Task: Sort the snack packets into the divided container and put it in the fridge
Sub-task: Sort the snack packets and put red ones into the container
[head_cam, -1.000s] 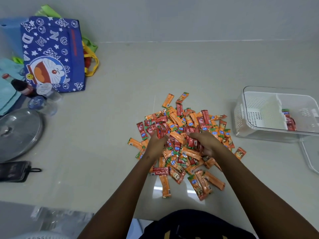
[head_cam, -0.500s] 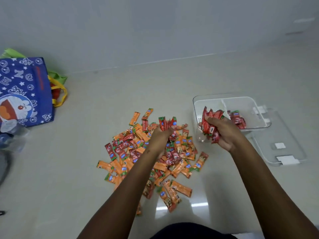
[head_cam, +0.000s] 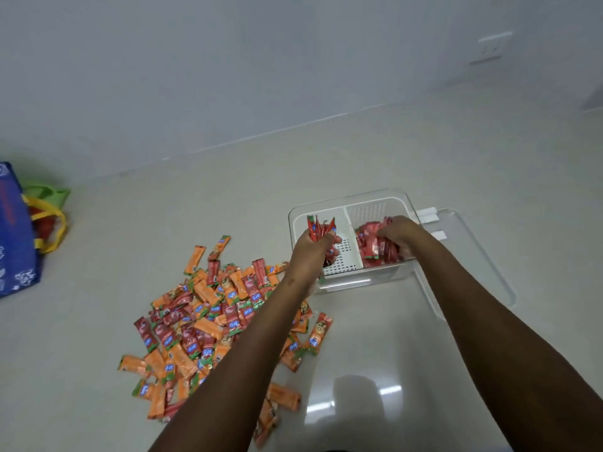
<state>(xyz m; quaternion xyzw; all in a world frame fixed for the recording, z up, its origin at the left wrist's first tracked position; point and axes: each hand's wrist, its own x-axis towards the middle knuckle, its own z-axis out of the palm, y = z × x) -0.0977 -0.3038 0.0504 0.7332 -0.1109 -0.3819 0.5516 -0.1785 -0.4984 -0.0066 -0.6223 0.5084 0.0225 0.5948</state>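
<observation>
A clear divided container point(head_cam: 346, 283) with a white perforated insert stands right of centre on the pale counter. My right hand point(head_cam: 399, 234) is inside its right compartment, closed on a bunch of red packets point(head_cam: 370, 244) that rest among other red packets there. My left hand point(head_cam: 315, 252) hovers over the left compartment, gripping a small bundle of red packets point(head_cam: 319, 228) that stick up from the fist. A loose pile of orange and red snack packets point(head_cam: 208, 318) lies on the counter to the left, partly under my left forearm.
The container's clear lid point(head_cam: 473, 256) lies flat just right of it. A blue printed bag point(head_cam: 16, 233) with yellow handles and a green bag point(head_cam: 49, 192) behind it sit at the far left edge. A wall runs along the back with a socket point(head_cam: 491, 47) at the upper right.
Both hands lifted red packets from the pile and moved right to the container. The right hand went down into the right compartment; the left now hovers over the left one. My view swung right.
</observation>
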